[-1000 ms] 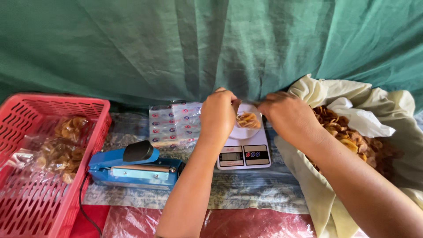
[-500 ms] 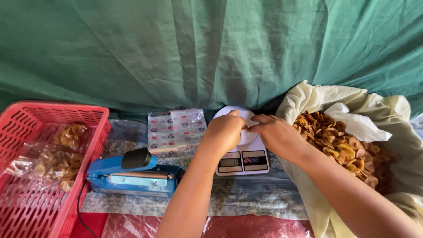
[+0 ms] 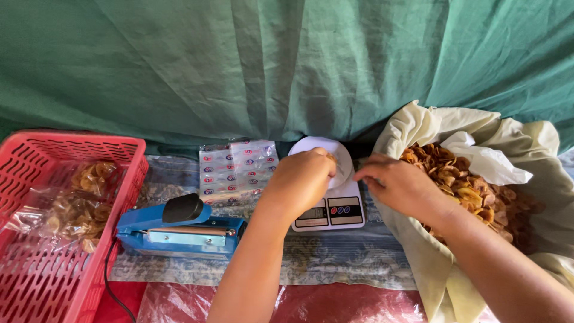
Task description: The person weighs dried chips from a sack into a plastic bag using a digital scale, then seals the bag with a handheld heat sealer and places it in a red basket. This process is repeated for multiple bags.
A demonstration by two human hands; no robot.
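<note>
A green tarpaulin [image 3: 287,66] hangs as a backdrop across the whole upper half of the frame, and below it the work surface is spread with a pale patterned cloth [image 3: 335,263] over red plastic sheeting [image 3: 335,305] along the bottom edge. At the left stands a red plastic basket [image 3: 36,251] with clear bags of fried chips [image 3: 78,203] lying in it. Just right of the basket sits a blue heat sealer [image 3: 179,230], and behind it, toward the centre, lies a stack of printed clear pouches [image 3: 236,170]. In the middle a white kitchen scale [image 3: 329,209] carries a round white pan [image 3: 317,145]. At the right a large cream sack [image 3: 418,131] lies open, full of brown chips [image 3: 472,185]. The left hand [image 3: 299,182] is over the scale pan, fingers curled inward; what they grip cannot be made out. The right hand [image 3: 397,185] sits between the scale and the sack's edge, its fingers drawn together toward the left hand, seemingly pinching thin clear plastic, though that is too faint to be sure of.
</note>
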